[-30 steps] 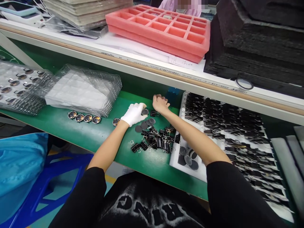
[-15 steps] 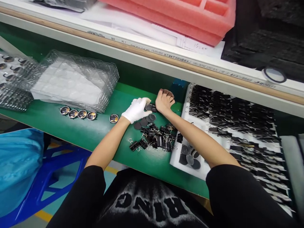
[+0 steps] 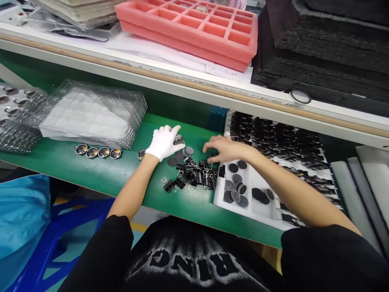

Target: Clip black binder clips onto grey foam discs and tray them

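The gloved left hand (image 3: 163, 142) rests on the green bench top (image 3: 91, 170), fingers loosely curled over a binder clip (image 3: 178, 139) at its fingertips; whether it actually grips the clip cannot be told, since the glove hides the contact. At 4 o'clock from it lie a few dark grey discs (image 3: 182, 156), and below those a heap of black binder clips (image 3: 194, 178) with wire handles tangled together.

The bare right hand (image 3: 223, 149) hovers palm down over the heap's far edge, fingers spread and slightly bent; nothing shows between them, though its underside is out of sight.

At 3 o'clock of the heap sits a white tray (image 3: 264, 211) holding more discs (image 3: 235, 190), with rows of clips behind, partly covered by the right forearm.

At 9 o'clock of the left hand, five shiny round badges (image 3: 99, 152) lie in a row before a stack of clear blister trays (image 3: 91, 113). The shelf above carries a pink foam tray (image 3: 194, 28), cut off at the top edge.
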### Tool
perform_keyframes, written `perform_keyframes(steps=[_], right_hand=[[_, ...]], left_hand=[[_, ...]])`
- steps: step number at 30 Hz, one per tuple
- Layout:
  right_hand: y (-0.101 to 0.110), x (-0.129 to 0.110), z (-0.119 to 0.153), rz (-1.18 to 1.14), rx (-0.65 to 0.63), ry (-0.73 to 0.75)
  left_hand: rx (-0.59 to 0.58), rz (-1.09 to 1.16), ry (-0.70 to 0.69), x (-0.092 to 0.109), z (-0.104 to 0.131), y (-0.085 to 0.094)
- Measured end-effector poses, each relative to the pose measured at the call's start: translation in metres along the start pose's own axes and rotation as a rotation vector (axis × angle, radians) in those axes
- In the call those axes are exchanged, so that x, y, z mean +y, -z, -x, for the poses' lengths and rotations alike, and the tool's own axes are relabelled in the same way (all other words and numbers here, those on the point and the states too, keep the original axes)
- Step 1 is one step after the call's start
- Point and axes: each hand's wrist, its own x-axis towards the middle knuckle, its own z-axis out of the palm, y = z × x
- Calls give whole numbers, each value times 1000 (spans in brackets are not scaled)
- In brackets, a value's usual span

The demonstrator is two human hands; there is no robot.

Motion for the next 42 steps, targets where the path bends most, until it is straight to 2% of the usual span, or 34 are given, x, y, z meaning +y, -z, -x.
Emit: perform_keyframes(steps=[2,5,7,10,12,14,18,22,27,31,39,42], right_hand=[[-11,0,15,-23,-42,73],[-24,3,20,-78,-1,175],[-25,7,17,-72,96,179],[-21,10,7,-61,328,110],[-20,9,-5,-91,465,78],[-23,7,-20,-137,543,90],[-31,7,-52,-233,479,212],[-34,16,-69,-321,434,283],[-34,33,-81,-400,523,360],[-34,37,-91,-438,569,426],[-21,19,-102,-417,377,410],[-19,5,-107,-359,464,267]], left_hand=[[-41,-16,-95,-9,1,2],[-116,-1,-163,-21,0,0],[-119,5,-136,-24,0,-3],[-55,-14,-80,-22,-1,-6],[-24,-19,-87,-20,-1,-8],[-35,-17,-126,-18,-1,-10],[-77,-21,-134,-18,-2,-14],[-62,-16,-97,-18,-4,-15],[-50,-4,-84,-22,-4,-13],[-55,4,-41,-29,-5,-10],[-59,17,-27,-34,-4,-6],[-64,25,-41,-34,-4,-7]])
